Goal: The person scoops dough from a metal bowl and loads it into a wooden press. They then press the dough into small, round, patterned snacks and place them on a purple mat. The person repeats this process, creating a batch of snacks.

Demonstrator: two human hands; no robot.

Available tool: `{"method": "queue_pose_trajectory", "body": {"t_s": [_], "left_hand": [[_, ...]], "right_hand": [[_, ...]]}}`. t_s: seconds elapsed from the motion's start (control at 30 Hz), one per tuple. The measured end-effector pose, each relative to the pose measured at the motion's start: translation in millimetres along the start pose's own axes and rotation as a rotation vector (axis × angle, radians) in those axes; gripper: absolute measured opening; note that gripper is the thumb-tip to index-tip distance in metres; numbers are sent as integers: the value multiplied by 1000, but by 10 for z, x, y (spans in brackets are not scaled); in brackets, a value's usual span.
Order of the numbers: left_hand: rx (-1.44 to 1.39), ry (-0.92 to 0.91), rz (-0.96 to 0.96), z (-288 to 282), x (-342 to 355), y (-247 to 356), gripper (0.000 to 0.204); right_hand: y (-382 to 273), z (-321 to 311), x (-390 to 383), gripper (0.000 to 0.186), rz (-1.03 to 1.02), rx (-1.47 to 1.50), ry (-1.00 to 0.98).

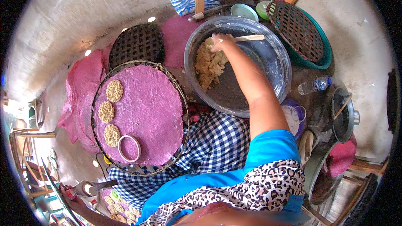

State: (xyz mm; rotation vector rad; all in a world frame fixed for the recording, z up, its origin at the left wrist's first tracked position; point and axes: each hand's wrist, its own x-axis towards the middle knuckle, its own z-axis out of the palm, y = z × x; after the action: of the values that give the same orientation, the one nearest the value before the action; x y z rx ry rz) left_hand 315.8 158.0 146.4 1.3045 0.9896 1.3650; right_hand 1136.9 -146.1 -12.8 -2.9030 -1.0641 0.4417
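Observation:
My right hand (222, 43) reaches into a large dark basin (284, 69). Its fingers are curled into a lumpy, pale-brown mass of sticky rice (209, 67) heaped along the basin's left side. Beside the hand lies a pale wooden spatula (250, 38). On my lap rests a round woven tray (184, 100) lined with pink mesh cloth (146, 100). Three flat rice discs (106, 112) line its left side, and a ring mould (129, 149) lies just below them. At the lower left, my left hand (71, 193) is dim and small, near a dark handle-like object (104, 184); its fingers are unclear.
A dark lattice basket (136, 46) stands beyond the tray. At the right are a green basin with a lattice cover (295, 29), a plastic bottle (314, 86), a purple pail (295, 119) and a pan (343, 115). More discs (121, 209) lie at lower left.

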Motion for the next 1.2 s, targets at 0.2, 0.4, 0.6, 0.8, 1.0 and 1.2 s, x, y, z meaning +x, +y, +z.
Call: {"method": "queue_pose_trajectory", "body": {"t_s": [0.2, 0.4, 0.6, 0.8, 1.0, 1.2], "left_hand": [[42, -34, 60, 118, -44, 59, 39], [67, -107, 127, 684, -314, 220, 38], [67, -212, 201, 1406, -809, 466, 37], [66, -226, 202, 1726, -943, 585, 35], [5, -444, 169, 1888, -1071, 724, 34], [57, 58, 110, 1459, -697, 476, 35]], "right_hand": [[16, 102, 59, 39, -14, 181, 267], [-212, 93, 86, 23, 29, 77, 248], [-189, 174, 4, 22, -60, 151, 353], [69, 210, -29, 47, -64, 645, 591], [197, 433, 194, 57, 190, 1441, 699], [234, 517, -73, 37, -136, 566, 951]]}}
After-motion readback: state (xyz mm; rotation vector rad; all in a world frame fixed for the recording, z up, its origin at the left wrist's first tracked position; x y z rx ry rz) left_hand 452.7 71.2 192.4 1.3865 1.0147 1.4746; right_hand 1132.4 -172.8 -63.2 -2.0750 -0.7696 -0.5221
